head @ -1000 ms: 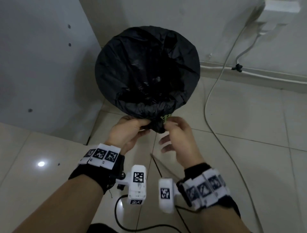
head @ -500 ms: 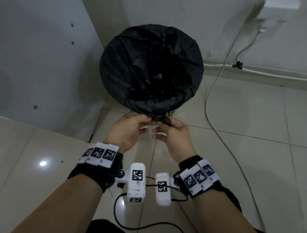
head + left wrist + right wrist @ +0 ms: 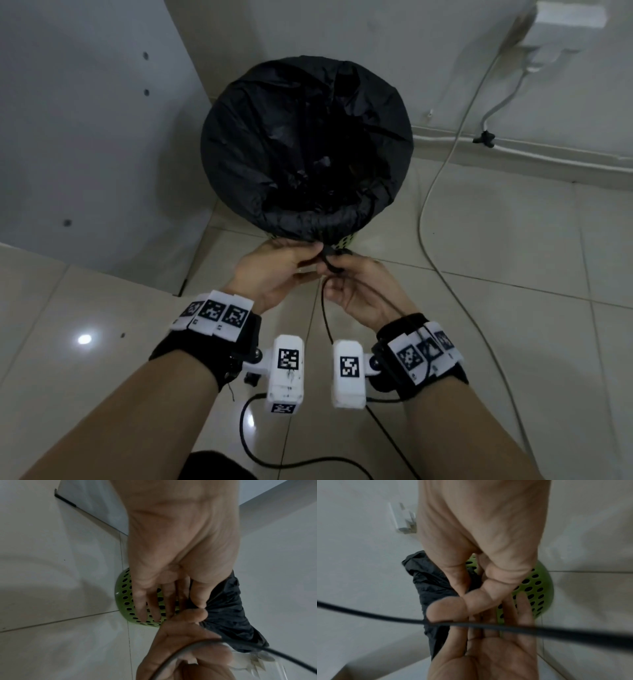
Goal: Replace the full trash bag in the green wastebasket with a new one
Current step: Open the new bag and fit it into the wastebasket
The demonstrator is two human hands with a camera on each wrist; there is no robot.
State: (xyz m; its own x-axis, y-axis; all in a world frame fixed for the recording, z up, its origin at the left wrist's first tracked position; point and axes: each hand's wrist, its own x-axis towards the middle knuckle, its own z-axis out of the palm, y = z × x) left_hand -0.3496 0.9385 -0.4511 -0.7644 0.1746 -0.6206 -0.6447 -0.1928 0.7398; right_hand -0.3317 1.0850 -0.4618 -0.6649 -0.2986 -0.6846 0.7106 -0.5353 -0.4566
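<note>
A black trash bag (image 3: 305, 144) lines the green perforated wastebasket (image 3: 346, 241), folded over its rim. Only a strip of the basket shows under the bag in the head view; its side is plainer in the wrist views (image 3: 123, 597) (image 3: 539, 588). Both hands meet at the near rim. My left hand (image 3: 308, 257) pinches a gathered, twisted tail of the bag (image 3: 228, 615) between thumb and fingers. My right hand (image 3: 335, 271) pinches the same tail (image 3: 429, 586) from the other side, its thumb touching the left thumb.
A white cabinet panel (image 3: 85, 137) stands close on the basket's left, the wall right behind it. A white cord (image 3: 428, 192) runs across the floor tiles up to a wall plug (image 3: 561, 24). A black camera cable (image 3: 323, 308) hangs between my wrists.
The bunched bag edge has been drawn into a thinner tail at the near rim. My right hand's spread fingers have closed in, and both hands now sit tightly together.
</note>
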